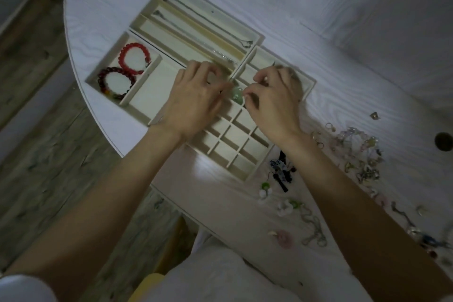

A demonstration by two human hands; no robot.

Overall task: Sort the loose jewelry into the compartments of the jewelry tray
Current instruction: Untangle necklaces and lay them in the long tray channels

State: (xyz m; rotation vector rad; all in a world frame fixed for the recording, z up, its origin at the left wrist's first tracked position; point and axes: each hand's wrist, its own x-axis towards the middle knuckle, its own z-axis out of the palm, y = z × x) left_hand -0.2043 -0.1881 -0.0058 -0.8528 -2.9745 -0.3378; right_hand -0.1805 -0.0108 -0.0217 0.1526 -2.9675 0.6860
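Nearest, along the front right of the worktop [245,203], the loose jewelry [355,154] is seen waiting in a scatter: white and green flower pieces [266,190], a pink ring-shaped piece [285,238], a pale chain [313,230], a dark blue-and-white item [279,169]. Further in, the jewelry tray [250,169] is met, its grid of small compartments bare at the near end. Over the far end of that grid both hands are brought together: a small pale green piece [236,93] is pinched between the fingertips of the left hand [193,103] and the right hand [274,100], each grip narrow and closed on it, though blur hides the exact finger contact. The placing step is judged to be in hand; next, a steady lowering into one small cell and a clean release are called for. Beyond, to the left, a red bracelet [132,59] and a dark bead bracelet [115,82] are already lodged together in one compartment, and thin necklaces [208,22] are laid in the long far slots.
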